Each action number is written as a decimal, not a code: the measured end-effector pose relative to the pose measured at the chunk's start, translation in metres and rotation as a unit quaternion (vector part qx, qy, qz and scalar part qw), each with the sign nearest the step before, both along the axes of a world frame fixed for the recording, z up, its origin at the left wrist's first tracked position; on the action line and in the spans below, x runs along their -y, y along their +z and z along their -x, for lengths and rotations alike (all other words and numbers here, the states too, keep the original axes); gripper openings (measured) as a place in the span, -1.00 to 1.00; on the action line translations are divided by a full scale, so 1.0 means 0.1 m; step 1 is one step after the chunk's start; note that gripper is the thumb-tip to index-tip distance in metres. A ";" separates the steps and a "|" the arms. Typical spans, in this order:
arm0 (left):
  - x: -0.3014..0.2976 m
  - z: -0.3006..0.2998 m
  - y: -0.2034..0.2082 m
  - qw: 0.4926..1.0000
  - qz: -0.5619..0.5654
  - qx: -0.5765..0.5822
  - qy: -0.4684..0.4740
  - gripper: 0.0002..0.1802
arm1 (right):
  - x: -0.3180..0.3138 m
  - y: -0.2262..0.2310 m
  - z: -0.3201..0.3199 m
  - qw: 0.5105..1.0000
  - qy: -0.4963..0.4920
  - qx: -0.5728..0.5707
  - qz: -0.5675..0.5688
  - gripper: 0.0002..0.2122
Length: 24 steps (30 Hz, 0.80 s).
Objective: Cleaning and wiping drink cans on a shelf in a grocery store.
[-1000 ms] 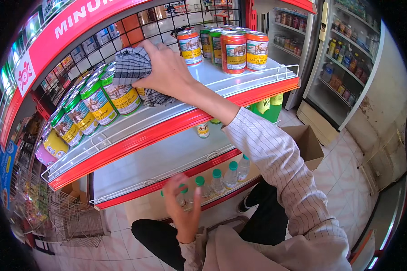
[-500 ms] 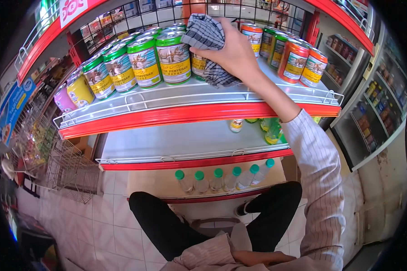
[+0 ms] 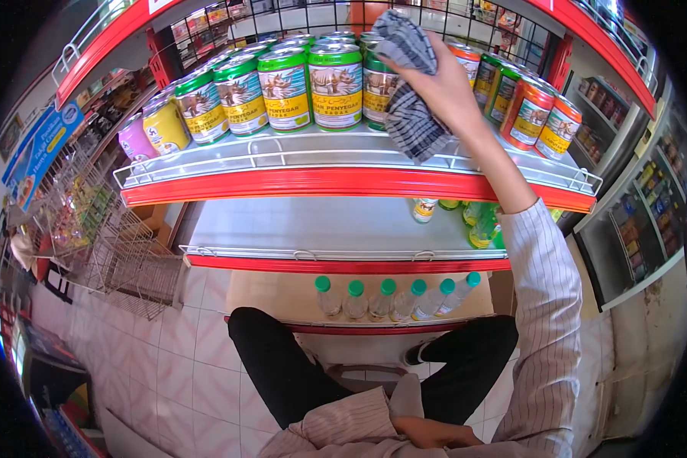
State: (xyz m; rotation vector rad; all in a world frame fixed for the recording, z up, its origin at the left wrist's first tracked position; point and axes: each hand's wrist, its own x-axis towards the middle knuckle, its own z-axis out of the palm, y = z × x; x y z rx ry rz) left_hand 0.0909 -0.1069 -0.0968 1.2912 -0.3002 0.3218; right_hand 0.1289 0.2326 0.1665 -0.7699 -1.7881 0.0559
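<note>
My right hand (image 3: 444,85) reaches to the upper shelf, its thumb and fingers closed on a dark grey-and-white checked cloth (image 3: 416,126). The cloth covers part of a green-topped drink can (image 3: 377,93), and its lower end hangs over the shelf's front edge. Left of it stand several green-and-yellow cans (image 3: 335,88) in rows. Orange cans (image 3: 528,111) stand to the right of my hand. Low in the view, my left hand (image 3: 435,432) lies across my lap; its fingers are not clear enough to read.
A white wire rail (image 3: 259,158) runs along the upper shelf's front. Below are a grey shelf (image 3: 298,225) with bottles at its right end and clear green-capped bottles (image 3: 380,299). Wire baskets (image 3: 133,267) stand left, a drinks fridge (image 3: 641,206) right. My knees flank the lowest shelf.
My right hand and the cloth have shifted right along the can front, uncovering more of the green-topped can. The whole view has moved slightly. My left hand stays in my lap.
</note>
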 end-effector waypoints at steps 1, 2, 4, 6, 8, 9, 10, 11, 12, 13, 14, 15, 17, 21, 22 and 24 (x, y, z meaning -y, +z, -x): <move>-0.03 0.03 0.00 1.000 0.015 0.003 -0.012 -0.54 | -0.01 -0.02 0.00 1.000 -0.008 -0.023 0.011 -0.48; -0.06 0.03 0.02 0.999 0.031 0.006 -0.024 -0.54 | -0.02 -0.02 0.00 1.000 -0.004 -0.024 0.011 -0.48; -0.10 0.10 0.01 0.997 0.059 0.013 -0.048 -0.52 | -0.05 -0.01 0.00 0.987 0.043 -0.126 0.088 -0.53; -0.17 0.20 0.04 0.998 0.036 -0.011 -0.051 -0.49 | -0.07 0.05 -0.21 0.994 -0.073 -0.018 0.074 -0.52; -0.24 0.29 0.15 0.998 0.015 -0.034 -0.046 -0.46 | 0.05 0.09 -0.42 0.964 -0.228 0.131 0.047 -0.62; -0.27 0.30 0.27 0.998 0.005 -0.024 -0.057 -0.50 | -0.09 0.03 -0.70 0.977 -0.179 0.115 0.001 -0.63; -0.31 0.30 0.39 0.998 -0.002 -0.015 -0.065 -0.54 | -0.16 -0.07 -0.85 0.977 -0.181 0.116 0.001 -0.63; -0.34 0.29 0.49 0.998 -0.001 -0.013 -0.065 -0.54 | -0.20 -0.14 -0.92 0.979 -0.176 0.101 -0.016 -0.62; -0.38 0.28 0.59 0.996 -0.034 0.019 -0.080 -0.58 | -0.25 -0.19 -1.01 0.981 -0.171 0.085 -0.031 -0.60; -0.44 0.27 0.69 0.992 -0.064 0.049 -0.094 -0.63 | -0.21 -0.17 -0.95 0.987 -0.147 0.045 0.051 -0.60; -0.49 0.25 0.79 0.992 -0.061 0.050 -0.096 -0.63 | -0.19 -0.15 -0.90 0.986 -0.150 0.045 0.054 -0.60; -0.55 0.20 0.89 0.992 -0.105 0.048 -0.048 -0.67 | -0.19 -0.12 -0.87 0.982 -0.156 0.074 0.071 -0.59; -0.52 0.08 1.13 0.983 -0.119 0.096 0.103 -0.70 | -0.10 -0.12 -0.74 0.980 -0.165 0.095 0.064 -0.57; -0.50 -0.26 1.55 0.865 -0.281 0.318 0.267 -0.64 | -0.03 -0.15 -0.74 0.978 -0.157 0.111 0.081 -0.56; -0.45 -0.36 1.58 0.866 -0.275 0.322 0.266 -0.64 | -0.06 -0.15 -0.74 0.983 -0.144 0.092 0.072 -0.57; -0.35 -0.50 1.64 0.833 -0.347 0.375 0.214 -0.61 | -0.10 -0.15 -0.77 0.986 -0.133 0.079 0.068 -0.57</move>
